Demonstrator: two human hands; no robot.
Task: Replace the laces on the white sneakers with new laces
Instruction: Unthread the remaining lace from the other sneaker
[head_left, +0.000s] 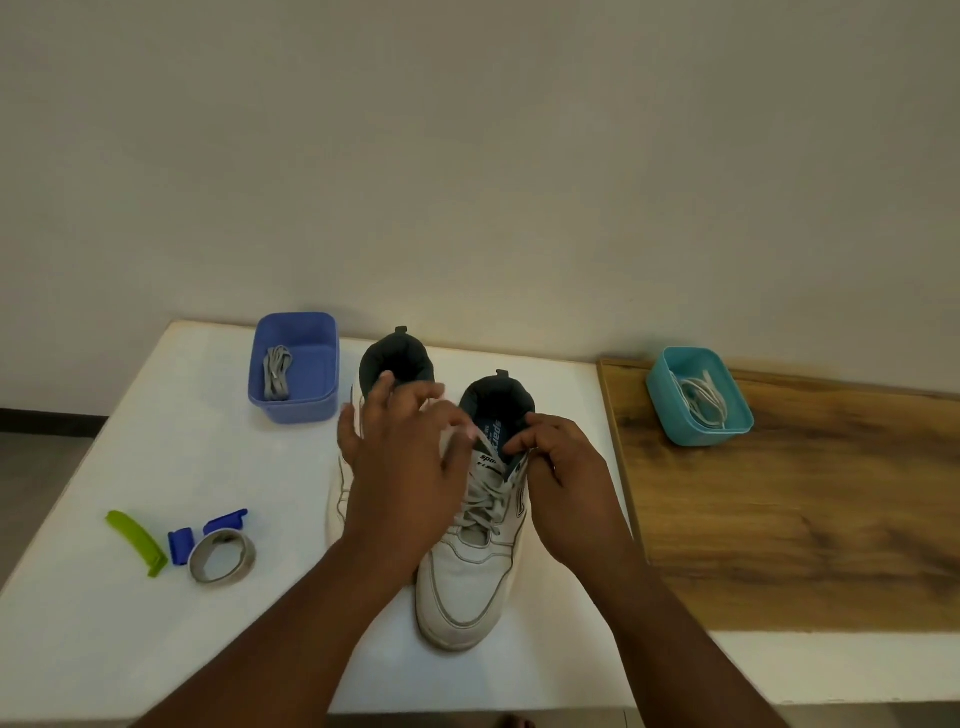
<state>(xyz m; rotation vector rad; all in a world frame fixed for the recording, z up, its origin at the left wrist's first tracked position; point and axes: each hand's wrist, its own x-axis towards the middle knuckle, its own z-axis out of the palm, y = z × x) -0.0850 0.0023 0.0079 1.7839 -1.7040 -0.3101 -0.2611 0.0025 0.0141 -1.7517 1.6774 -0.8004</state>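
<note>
Right sneaker (467, 582): under both hands, toe toward the wearer, heel toward the wall, long axis near-to-far. Right hand (566, 488) pinches the collar beside the tongue. Left hand (400, 467), fingers spread, blurred, apparently drawing the lace (483, 506). Step judged: lacing the top eyelets; next, feeding the lace end.

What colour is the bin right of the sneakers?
Teal bin, on the wooden board; head view.
</note>
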